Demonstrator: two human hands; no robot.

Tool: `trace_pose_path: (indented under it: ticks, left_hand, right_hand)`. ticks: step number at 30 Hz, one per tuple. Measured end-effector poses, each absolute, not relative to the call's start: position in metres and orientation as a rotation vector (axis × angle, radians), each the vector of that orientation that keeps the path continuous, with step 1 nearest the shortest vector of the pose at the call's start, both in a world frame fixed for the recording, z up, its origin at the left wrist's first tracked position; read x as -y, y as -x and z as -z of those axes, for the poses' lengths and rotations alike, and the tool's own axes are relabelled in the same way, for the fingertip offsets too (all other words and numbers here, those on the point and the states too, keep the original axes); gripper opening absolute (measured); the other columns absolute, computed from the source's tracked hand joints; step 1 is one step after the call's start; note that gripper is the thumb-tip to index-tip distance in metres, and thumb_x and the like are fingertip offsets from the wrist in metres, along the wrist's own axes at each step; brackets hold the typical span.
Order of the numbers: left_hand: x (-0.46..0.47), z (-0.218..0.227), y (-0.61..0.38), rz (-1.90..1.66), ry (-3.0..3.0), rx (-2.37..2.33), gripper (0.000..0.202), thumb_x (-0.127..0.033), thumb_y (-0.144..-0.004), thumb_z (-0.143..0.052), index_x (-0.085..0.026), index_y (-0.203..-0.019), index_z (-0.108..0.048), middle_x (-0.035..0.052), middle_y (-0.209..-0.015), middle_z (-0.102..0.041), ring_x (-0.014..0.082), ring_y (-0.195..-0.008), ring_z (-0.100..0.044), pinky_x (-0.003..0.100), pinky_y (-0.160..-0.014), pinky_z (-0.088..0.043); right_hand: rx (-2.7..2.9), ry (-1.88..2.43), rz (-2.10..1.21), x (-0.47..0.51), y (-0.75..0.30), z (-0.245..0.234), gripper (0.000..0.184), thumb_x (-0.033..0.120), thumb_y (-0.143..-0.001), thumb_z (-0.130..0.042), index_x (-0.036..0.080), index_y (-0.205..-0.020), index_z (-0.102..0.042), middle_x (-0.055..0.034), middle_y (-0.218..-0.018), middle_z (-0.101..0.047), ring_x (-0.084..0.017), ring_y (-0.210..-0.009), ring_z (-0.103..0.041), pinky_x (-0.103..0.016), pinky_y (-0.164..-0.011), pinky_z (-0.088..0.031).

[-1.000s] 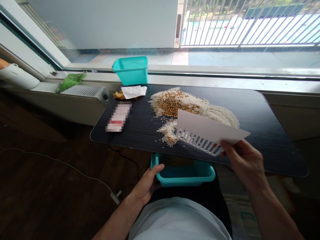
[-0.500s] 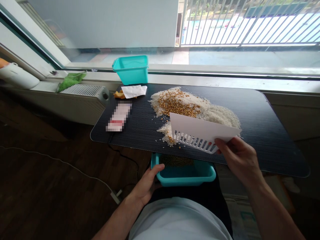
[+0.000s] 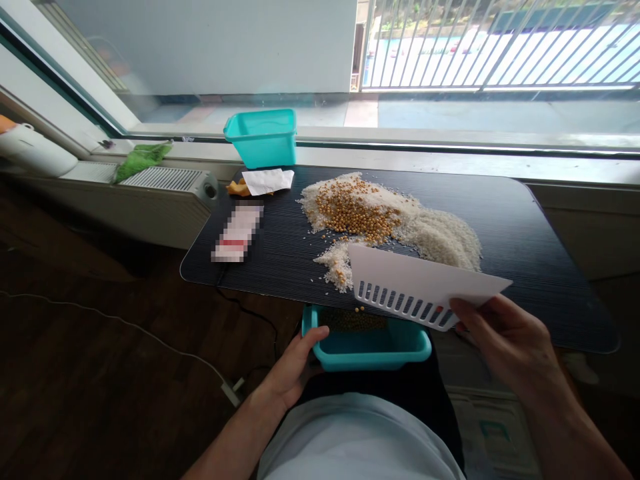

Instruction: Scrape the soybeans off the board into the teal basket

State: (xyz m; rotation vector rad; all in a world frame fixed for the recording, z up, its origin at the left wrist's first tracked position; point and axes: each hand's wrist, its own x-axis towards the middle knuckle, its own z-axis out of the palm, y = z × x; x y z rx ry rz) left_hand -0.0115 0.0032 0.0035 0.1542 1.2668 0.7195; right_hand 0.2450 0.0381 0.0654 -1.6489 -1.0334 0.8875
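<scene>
Our left hand grips the turquoise tub with grains already inside, our right hand a slotted white card, while many yellow beans remain amid rice on the bench.

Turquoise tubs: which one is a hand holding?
The near tub: the left hand holds its left end; the far tub stands by the window, untouched.
</scene>
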Motion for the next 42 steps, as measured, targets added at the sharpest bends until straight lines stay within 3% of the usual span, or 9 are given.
trace_pose_path:
  ticks: [5,15,20,27,42]
  left_hand:
    - [-0.003,-0.002,0.012,-0.72,-0.16,-1.258,0.054,-0.042,-0.071,-0.071,-0.018,-0.118,-0.059,0.0102,-0.116,-0.069,0.028,-0.107,-0.062,0.034,-0.078,-0.051]
    - [-0.002,0.0,0.013,-0.726,-0.157,-1.239,0.048,-0.041,-0.072,-0.072,-0.018,-0.112,-0.061,0.0111,-0.117,-0.069,0.0291,-0.11,-0.061,0.035,-0.079,-0.052]
    - [-0.002,0.001,0.013,-0.73,-0.151,-1.235,0.045,-0.041,-0.071,-0.072,-0.018,-0.107,-0.061,0.0113,-0.112,-0.07,0.0295,-0.109,-0.061,0.036,-0.081,-0.052]
    - [-0.001,0.001,0.014,-0.727,-0.163,-1.238,0.043,-0.04,-0.075,-0.068,-0.017,-0.111,-0.059,0.0131,-0.117,-0.068,0.0294,-0.108,-0.061,0.036,-0.08,-0.052]
    - [-0.005,0.0,0.011,-0.717,-0.155,-1.244,0.039,-0.038,-0.077,-0.066,-0.017,-0.109,-0.058,0.0128,-0.12,-0.066,0.0294,-0.112,-0.059,0.036,-0.081,-0.053]
  right_hand:
    - [1.02,1.626,-0.908,-0.033,-0.247,-0.062,0.03,0.042,-0.064,-0.081,0.027,-0.089,-0.076,0.0003,-0.077,-0.076,-0.021,-0.069,-0.07,-0.036,-0.072,-0.061]
    - [1.049,1.572,-0.895,-0.039,-0.235,-0.045,0.026,0.04,-0.069,-0.077,0.022,-0.087,-0.075,0.0002,-0.067,-0.072,-0.017,-0.054,-0.063,-0.028,-0.048,-0.054]
    - [1.104,1.561,-0.969,-0.048,-0.215,-0.041,0.017,0.034,-0.072,-0.074,0.019,-0.081,-0.073,0.0006,-0.061,-0.069,-0.014,-0.049,-0.058,-0.027,-0.047,-0.051]
    - [0.909,1.66,-0.872,-0.062,-0.232,-0.042,0.013,0.031,-0.066,-0.076,0.022,-0.073,-0.07,0.0027,-0.058,-0.068,-0.013,-0.046,-0.055,-0.026,-0.045,-0.049]
    - [1.011,1.664,-0.69,-0.072,-0.243,-0.053,0.021,0.038,-0.063,-0.078,0.022,-0.073,-0.07,0.0022,-0.058,-0.066,-0.015,-0.047,-0.057,-0.029,-0.046,-0.05]
